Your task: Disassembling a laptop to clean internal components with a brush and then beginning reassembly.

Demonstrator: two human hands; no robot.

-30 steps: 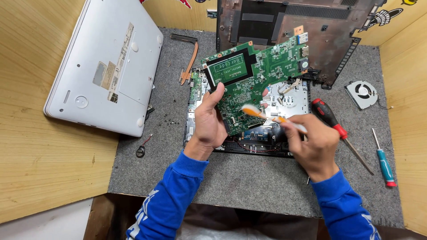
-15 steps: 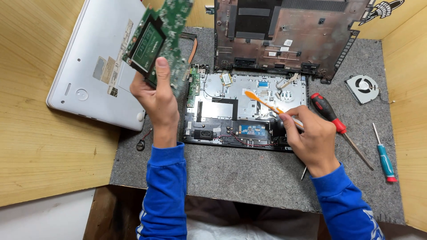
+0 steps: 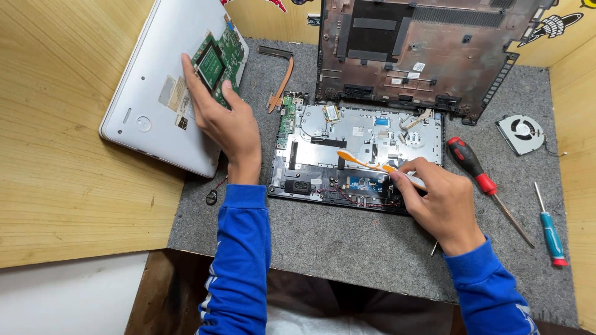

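Our left hand (image 3: pixel 233 127) grips the green circuit board (image 3: pixel 218 59), resting it on the white laptop lid (image 3: pixel 155 99). Our right hand (image 3: pixel 444 201) pinches an orange pry tool (image 3: pixel 366 163) over the bared laptop base (image 3: pixel 360 155). Board out; smaller parts remain inside.

bright, even overhead light | soft shadows | sharp focus | slight edge distortion

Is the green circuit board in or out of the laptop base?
Out: the left hand holds the circuit board over the white lid, away from the base.
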